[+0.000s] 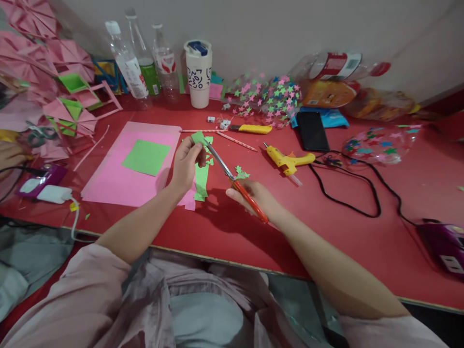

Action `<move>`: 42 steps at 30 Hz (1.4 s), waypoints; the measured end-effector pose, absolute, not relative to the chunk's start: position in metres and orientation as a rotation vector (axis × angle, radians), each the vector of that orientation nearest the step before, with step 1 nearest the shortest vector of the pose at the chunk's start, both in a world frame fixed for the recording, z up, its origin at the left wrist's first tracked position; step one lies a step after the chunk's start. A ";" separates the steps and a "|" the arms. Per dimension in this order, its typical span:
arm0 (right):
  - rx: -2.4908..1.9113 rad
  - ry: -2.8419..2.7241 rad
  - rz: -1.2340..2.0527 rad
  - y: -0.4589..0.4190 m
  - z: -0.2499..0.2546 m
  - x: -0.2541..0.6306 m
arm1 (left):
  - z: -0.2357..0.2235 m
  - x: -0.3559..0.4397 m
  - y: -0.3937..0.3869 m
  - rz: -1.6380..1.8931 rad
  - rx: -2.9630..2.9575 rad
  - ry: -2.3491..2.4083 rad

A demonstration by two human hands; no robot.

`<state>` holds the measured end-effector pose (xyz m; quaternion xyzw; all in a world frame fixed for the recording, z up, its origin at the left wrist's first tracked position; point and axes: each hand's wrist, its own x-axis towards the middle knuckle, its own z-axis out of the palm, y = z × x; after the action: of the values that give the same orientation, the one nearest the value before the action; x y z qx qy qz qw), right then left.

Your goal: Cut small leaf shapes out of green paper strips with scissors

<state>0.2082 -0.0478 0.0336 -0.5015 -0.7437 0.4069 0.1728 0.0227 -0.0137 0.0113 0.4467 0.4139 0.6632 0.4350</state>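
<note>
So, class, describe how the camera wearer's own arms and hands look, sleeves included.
The left sleeve and right sleeve are dusty pink cloth, leaving the forearms bare. The left hand and right hand wear no gloves, and no watch or bracelet shows.

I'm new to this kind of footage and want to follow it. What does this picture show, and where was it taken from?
There is no machine here, only a person's bare hands, seen from a camera worn on that person's head, looking forward and down. The left hand pinches a small green paper piece; the right hand holds red-handled scissors, their blades at the paper. On the red table lie a pink sheet bearing a green square, small green stars, a yellow glue gun and a black phone. Another person's hand shows at the left edge.
</note>
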 end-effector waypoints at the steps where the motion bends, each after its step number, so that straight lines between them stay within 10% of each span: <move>1: -1.425 -2.099 1.177 -0.048 0.034 0.208 | 0.011 0.023 -0.014 1.651 1.118 1.032; 42: -1.377 -2.011 1.382 -0.049 0.035 0.210 | 0.014 0.021 -0.013 1.677 1.211 1.039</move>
<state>0.2104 -0.0487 0.0351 -0.4843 -0.7075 0.4861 0.1690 0.0213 -0.0131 0.0137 0.4792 0.4111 0.6635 0.4015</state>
